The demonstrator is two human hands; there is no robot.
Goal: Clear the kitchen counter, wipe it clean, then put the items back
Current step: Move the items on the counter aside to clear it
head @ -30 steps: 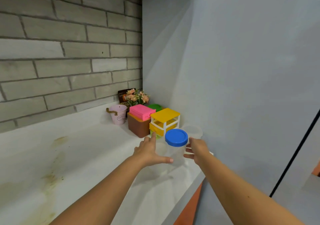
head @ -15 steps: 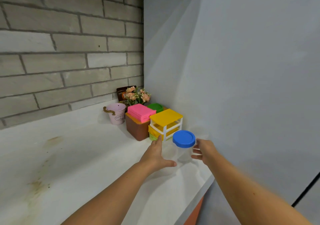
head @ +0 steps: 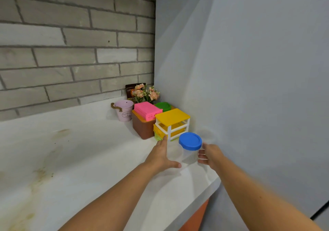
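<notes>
White counter, stained at left, meets a grey wall. A clear jar with blue lid stands near the right end, just before the yellow drawer unit, probably being tucked beside the clustered items. Left hand, fingers straight, presses its side; right hand flanks it, fingers curled, grip uncertain.

Grey brick wall fills upper left; plain pale blue-grey wall takes the right, meeting at a corner. White desk, lower left, yellow-brown stains. Orange panel under its edge, bottom centre-right.
</notes>
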